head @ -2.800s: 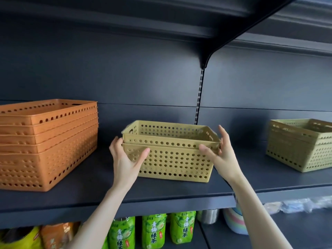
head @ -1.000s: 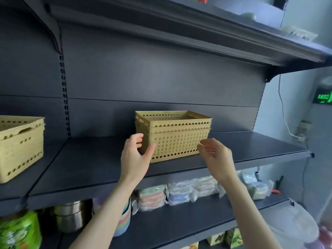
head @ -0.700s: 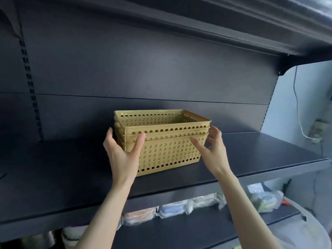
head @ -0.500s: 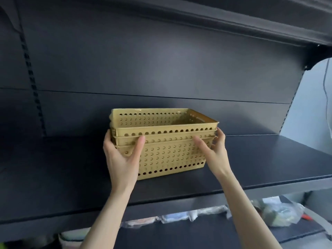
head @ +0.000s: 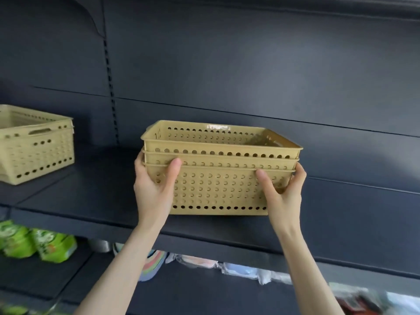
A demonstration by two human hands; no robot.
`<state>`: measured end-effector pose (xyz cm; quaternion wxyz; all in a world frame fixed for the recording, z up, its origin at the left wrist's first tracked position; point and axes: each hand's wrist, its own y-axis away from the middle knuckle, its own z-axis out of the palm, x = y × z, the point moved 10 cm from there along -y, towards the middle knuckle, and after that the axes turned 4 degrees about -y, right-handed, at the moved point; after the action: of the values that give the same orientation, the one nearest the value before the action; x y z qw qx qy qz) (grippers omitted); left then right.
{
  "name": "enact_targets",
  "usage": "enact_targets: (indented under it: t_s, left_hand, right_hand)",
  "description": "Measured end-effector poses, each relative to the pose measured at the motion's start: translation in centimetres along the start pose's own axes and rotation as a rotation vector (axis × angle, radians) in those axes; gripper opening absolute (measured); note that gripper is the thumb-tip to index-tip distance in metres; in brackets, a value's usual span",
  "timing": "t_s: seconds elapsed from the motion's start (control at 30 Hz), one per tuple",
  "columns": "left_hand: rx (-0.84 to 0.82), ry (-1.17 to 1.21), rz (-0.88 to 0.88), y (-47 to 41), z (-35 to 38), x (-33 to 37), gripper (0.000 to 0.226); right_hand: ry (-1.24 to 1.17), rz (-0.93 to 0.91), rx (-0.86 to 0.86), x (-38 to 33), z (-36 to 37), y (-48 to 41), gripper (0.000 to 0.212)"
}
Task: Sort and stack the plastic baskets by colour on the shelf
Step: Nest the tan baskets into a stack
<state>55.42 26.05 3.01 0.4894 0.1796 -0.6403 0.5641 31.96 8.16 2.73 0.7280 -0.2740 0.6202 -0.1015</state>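
A stack of three nested yellow perforated baskets is in the middle of the dark shelf, its base at or just above the board. My left hand grips the stack's left end, thumb across the front. My right hand grips the right end the same way. A paler yellow-green basket stack stands on the shelf at the far left, apart from the held stack.
The dark back panel and a slotted upright rise behind the shelf. Below it lie green drink packs at left, a metal pot, pastel bowls and wrapped packets.
My hands left the first stack, reached the yellow stack further right and closed on both its ends. The view has since swung back left, so the paler stack shows again.
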Motion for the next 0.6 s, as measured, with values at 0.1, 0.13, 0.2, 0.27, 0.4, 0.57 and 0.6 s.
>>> enact_targets:
  t_s: [0.1,0.13,0.2,0.27,0.4,0.57,0.6]
  left_hand:
    - [0.052,-0.025,0.053,-0.9,-3.8,1.9,0.073]
    - [0.057,-0.033,0.061,-1.3,-4.7,2.3,0.073]
    - [0.090,-0.041,0.072,-2.6,-8.0,3.0,0.073]
    - [0.120,-0.051,0.086,-3.5,-11.7,3.5,0.070]
    - [0.173,-0.072,0.114,-4.3,-19.7,4.2,0.067]
    - [0.162,-0.080,0.153,-7.0,-30.4,5.6,0.055]
    - [0.164,-0.076,0.165,-7.8,-32.4,5.8,0.059]
  right_hand:
    - [-0.030,-0.035,-0.038,-1.9,3.1,0.7,0.069]
    - [-0.036,-0.045,-0.044,-2.4,3.8,0.9,0.069]
    - [-0.056,-0.075,-0.068,-3.9,6.6,1.6,0.070]
    - [-0.077,-0.094,-0.093,-5.2,9.6,2.6,0.072]
    - [-0.113,-0.132,-0.136,-7.4,16.6,5.6,0.066]
    - [-0.179,-0.160,-0.128,-10.3,25.8,11.3,0.072]
    - [-0.188,-0.165,-0.130,-10.9,27.6,12.3,0.075]
